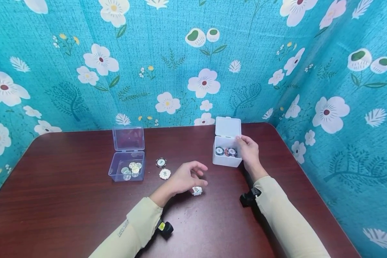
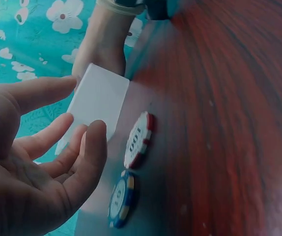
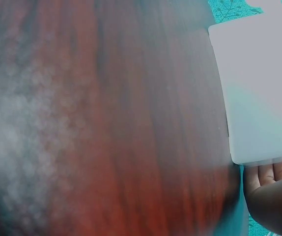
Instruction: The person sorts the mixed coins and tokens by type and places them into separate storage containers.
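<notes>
My left hand (image 1: 184,178) hovers over the table with loosely bent fingers and holds nothing. Just below it lies a poker chip (image 1: 197,191) marked 100. In the left wrist view, a red-edged white chip (image 2: 138,140) and a blue-edged chip (image 2: 120,199) lie close together on the table; in the head view the hand hides part of this spot. My right hand (image 1: 251,153) grips the right wall of an open white plastic box (image 1: 226,161), with the thumb at the rim. Several poker chips (image 1: 220,151) lie inside the box. Its side fills the right wrist view's edge.
Left on the dark wooden table (image 1: 84,200) stands an open clear purplish box (image 1: 116,167) with several silvery coins (image 1: 134,169). Between the boxes lie a black-edged chip (image 1: 161,162) and a white chip (image 1: 165,174). A floral curtain (image 1: 167,71) hangs behind and to the right.
</notes>
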A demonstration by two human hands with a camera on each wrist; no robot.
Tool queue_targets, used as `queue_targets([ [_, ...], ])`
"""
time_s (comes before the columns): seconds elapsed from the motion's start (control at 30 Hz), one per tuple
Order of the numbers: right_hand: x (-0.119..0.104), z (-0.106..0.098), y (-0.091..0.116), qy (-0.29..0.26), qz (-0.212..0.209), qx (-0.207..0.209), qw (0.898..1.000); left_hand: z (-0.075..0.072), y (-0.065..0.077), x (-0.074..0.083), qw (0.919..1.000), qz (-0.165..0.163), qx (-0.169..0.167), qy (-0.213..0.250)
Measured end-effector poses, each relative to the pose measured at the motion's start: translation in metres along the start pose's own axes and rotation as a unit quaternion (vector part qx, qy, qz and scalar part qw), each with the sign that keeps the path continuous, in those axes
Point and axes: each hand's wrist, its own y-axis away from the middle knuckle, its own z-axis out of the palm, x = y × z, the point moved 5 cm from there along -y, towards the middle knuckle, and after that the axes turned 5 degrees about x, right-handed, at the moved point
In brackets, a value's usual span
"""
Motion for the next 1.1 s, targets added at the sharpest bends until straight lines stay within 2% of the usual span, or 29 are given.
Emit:
queue_targets([
  [0.2,0.000,0.000,-0.001,-0.002,0.000,0.002,1.000,-0.004,0.009,-0.001,0.9993,0.010,-0.014,-0.033],
  [0.3,0.000,0.000,-0.001,-0.006,-0.001,0.002,1.000,-0.007,0.012,-0.001,0.9964,0.028,-0.005,-0.079],
  [0.47,-0.001,0.000,0.000,-0.003,-0.003,0.001,1.000,-0.010,0.015,0.000,0.9820,0.070,0.012,-0.175],
  [0.67,-0.001,0.000,0.000,0.000,0.001,0.000,1.000,-0.007,0.018,-0.002,0.9655,0.078,0.010,-0.248],
  [0.83,0.000,-0.001,0.000,-0.001,0.000,-0.001,1.000,-0.005,0.016,-0.004,0.9471,0.077,0.016,-0.311],
  [1.1,0.001,0.000,-0.003,-0.011,0.000,0.002,1.000,-0.004,0.016,-0.007,0.9303,0.080,0.011,-0.358],
])
